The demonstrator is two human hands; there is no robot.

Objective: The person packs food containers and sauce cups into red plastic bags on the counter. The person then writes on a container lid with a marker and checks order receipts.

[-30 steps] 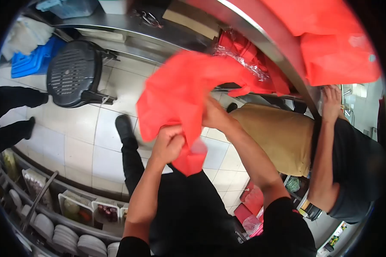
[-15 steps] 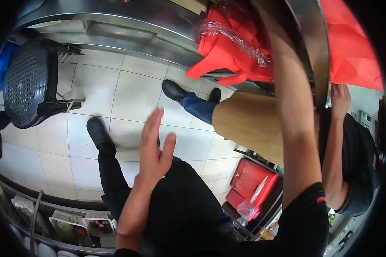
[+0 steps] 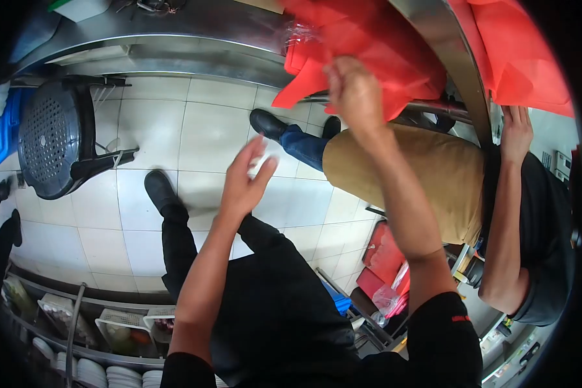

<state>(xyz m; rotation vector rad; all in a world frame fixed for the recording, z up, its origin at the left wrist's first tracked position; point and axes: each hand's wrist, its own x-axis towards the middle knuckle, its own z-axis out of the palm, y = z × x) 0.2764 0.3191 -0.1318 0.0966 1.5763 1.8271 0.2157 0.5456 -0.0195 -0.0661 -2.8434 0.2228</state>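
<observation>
While the right hand (image 3: 355,94) is clamped on red fabric (image 3: 385,39), the left hand (image 3: 242,184) hangs empty, fingers apart.
Grasp done, one-handed; left not on it yet. Piece overlaps the plastic-wrapped red pile (image 3: 302,59) by the steel desk (image 3: 194,40) edge; blur, can't tell if it's clear. Room: pale tiled floor (image 3: 220,116), black perforated stool (image 3: 48,139) far left, more red fabric upper right (image 3: 524,55), co-worker's hand (image 3: 516,134) just beneath.

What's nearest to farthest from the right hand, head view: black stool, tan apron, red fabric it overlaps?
From the right hand:
1. Red fabric: overlapped by the hand.
2. Tan apron: below, slightly right.
3. Black stool: far left, on the floor.
</observation>
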